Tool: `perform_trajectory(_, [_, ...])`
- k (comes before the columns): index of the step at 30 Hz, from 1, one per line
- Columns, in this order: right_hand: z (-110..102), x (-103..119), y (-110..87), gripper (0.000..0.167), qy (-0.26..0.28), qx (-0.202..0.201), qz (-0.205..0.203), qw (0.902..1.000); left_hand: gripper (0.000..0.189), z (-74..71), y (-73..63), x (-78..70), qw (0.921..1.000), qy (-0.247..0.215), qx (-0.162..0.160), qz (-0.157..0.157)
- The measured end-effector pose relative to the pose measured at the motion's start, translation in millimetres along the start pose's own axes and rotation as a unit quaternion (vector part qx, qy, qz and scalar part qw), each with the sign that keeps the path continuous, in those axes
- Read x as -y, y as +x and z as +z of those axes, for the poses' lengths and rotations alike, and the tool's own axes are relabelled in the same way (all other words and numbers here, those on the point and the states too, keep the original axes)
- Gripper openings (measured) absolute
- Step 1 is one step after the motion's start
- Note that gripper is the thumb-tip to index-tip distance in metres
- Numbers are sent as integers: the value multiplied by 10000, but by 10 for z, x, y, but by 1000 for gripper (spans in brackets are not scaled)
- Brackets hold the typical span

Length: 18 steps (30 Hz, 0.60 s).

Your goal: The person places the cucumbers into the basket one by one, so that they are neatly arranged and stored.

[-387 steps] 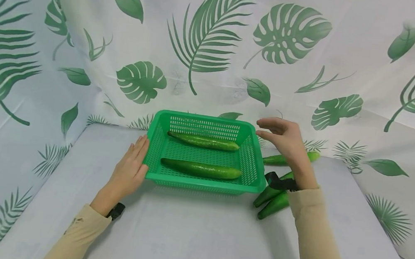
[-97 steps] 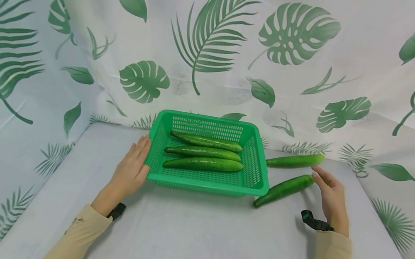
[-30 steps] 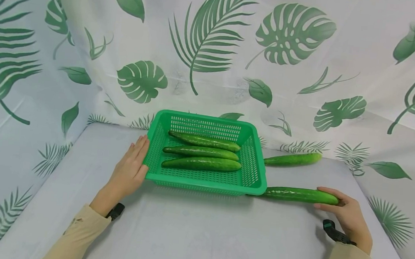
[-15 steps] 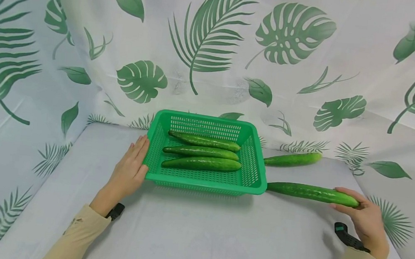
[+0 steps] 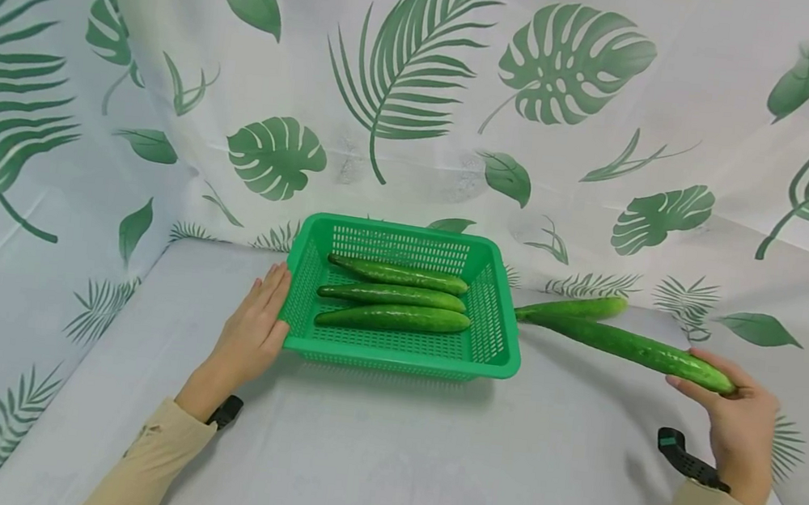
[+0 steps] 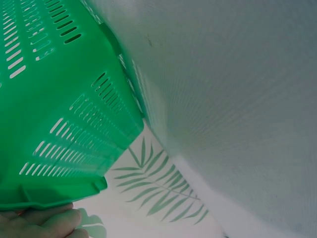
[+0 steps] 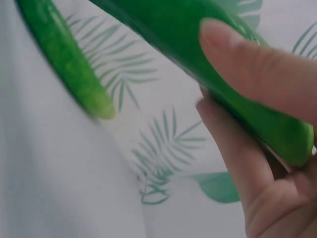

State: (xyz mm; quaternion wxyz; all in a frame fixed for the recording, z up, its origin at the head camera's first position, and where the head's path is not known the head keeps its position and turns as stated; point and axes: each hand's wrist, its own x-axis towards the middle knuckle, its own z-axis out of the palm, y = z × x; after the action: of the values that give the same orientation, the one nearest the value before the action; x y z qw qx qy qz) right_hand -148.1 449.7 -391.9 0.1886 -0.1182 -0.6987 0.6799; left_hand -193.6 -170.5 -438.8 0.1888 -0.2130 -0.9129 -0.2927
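My right hand (image 5: 743, 419) grips a long cucumber (image 5: 640, 348) by its pale end, thumb on one side and fingers on the other, as the right wrist view shows. The cucumber is raised above the table and points left, its dark tip overlapping another cucumber (image 5: 582, 309) that lies behind it on the table. My left hand (image 5: 251, 327) rests with straight fingers against the left side of a green plastic basket (image 5: 394, 359). In the left wrist view its fingers (image 6: 62, 223) touch the basket's rim. Three cucumbers (image 5: 394, 316) lie side by side inside the basket.
A white cloth covers the table (image 5: 385, 454). Behind and at both sides hangs a white curtain (image 5: 410, 196) printed with green leaves. Each wrist wears a black camera mount (image 5: 691, 463).
One more cucumber is in the basket than at first. Over the last second the right hand has drawn its cucumber rightward and lifted it from the table. The left hand has stayed put.
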Motion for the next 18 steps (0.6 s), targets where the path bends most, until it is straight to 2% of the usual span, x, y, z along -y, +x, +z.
perform_trajectory(3, [66, 81, 6, 62, 376, -456, 26, 9982, 64, -1, 2, 1, 10000, 1, -6, 0])
perform_trajectory(8, [209, 206, 28, 63, 1110, -977, 72, 9890, 65, -2, 0, -7, 10000, -5, -21, -6])
perform_trajectory(12, [352, 293, 34, 62, 1674, -1083, -81, 9799, 65, -1, 0, -4, 10000, 7, -23, -1])
perform_trajectory(15, [478, 352, 34, 61, 2134, -1028, -218, 9713, 65, 1, 2, 5, 10000, 13, -16, 5])
perform_trajectory(18, [613, 415, 28, 60, 2369, -924, -278, 9667, 64, 4, 1, 11, 10000, -4, 2, 2])
